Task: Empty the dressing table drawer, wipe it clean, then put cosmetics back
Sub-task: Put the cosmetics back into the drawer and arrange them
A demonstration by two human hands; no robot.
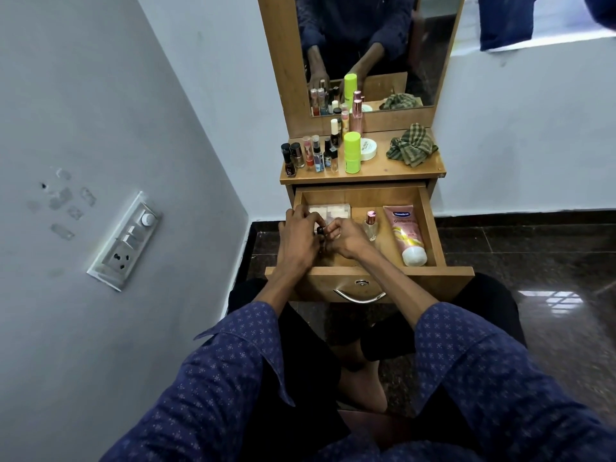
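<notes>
The wooden drawer [430, 225] of the dressing table stands pulled out. Both hands are inside its left part. My left hand [298, 233] and my right hand [345, 236] meet over a small dark-capped bottle [320, 230], fingers curled round it; most of the bottle is hidden. Behind them lies a pale box [333, 210]. A clear perfume bottle with a pink cap [370, 225] and a pink lotion tube [405, 233] lie in the drawer's right half.
On the tabletop [383, 171] stand several small nail polish and cosmetic bottles [310, 155], a lime green container [352, 152], a white jar [368, 149] and a crumpled checked cloth [411, 145]. A mirror [383, 45] rises behind. A switch panel [125, 241] is on the left wall.
</notes>
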